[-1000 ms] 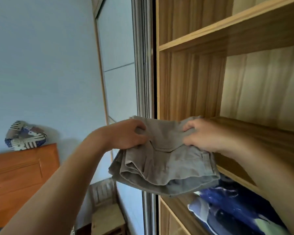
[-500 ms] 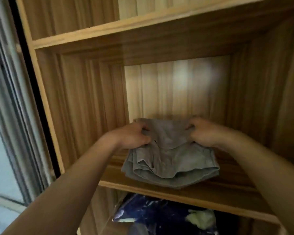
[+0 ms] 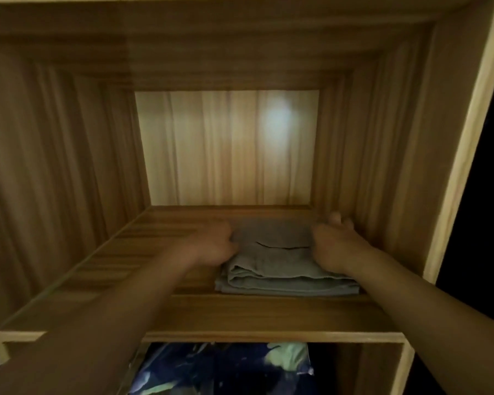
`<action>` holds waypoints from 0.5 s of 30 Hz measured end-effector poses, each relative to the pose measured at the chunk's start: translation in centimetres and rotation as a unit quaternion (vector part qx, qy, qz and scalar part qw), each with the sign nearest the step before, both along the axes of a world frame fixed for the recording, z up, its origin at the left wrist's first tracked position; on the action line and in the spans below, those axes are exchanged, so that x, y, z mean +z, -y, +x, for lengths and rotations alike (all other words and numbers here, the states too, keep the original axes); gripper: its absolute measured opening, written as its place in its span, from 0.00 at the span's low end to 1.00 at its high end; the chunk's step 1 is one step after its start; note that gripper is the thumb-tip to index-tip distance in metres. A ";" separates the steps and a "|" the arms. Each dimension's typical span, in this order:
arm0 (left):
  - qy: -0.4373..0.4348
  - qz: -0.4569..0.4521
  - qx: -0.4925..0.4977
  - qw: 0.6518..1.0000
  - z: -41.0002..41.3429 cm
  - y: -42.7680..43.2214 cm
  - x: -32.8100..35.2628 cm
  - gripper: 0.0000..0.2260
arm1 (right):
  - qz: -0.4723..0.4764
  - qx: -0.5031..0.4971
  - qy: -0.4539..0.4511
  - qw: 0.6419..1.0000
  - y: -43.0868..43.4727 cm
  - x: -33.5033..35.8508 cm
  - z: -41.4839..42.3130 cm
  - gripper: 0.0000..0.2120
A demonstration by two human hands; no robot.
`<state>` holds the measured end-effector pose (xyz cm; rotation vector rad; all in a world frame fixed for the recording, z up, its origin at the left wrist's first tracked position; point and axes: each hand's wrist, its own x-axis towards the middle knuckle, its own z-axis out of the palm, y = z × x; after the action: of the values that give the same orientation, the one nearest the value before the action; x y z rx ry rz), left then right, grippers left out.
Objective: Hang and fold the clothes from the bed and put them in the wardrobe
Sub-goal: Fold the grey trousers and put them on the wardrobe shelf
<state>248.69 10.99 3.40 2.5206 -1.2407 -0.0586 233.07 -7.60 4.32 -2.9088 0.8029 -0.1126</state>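
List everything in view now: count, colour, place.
wardrobe: 1, brown wood with pale edges, fills the view
shelf: 1, brown wood, middle of the wardrobe
folded garment: 1, grey, lying on the shelf, right of centre, close to the right wall
patterned fabric: 1 bundle, dark blue with pale green patches, compartment below the shelf
left hand: 1, grips the garment's left edge
right hand: 1, touches the garment's right edge, grip unclear

No readable text or labels
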 end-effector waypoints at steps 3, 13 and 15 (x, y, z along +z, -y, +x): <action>-0.072 0.098 -0.068 0.990 -2.0 -0.8 0.3 0.37 | 0.080 0.082 -0.072 0.991 -2.8 0.0 -1.1 0.31; -0.004 0.192 -0.060 0.979 -0.3 2.3 -2.7 0.39 | 0.041 0.120 -0.150 0.980 -0.6 -1.6 2.9 0.43; 0.003 0.183 -0.059 0.981 1.4 3.4 -3.0 0.39 | 0.049 0.119 -0.144 0.981 0.0 -1.5 3.9 0.42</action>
<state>250.07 7.62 0.41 2.7468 -1.4986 -0.3376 237.00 -7.64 2.82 -2.9344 0.4704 0.3684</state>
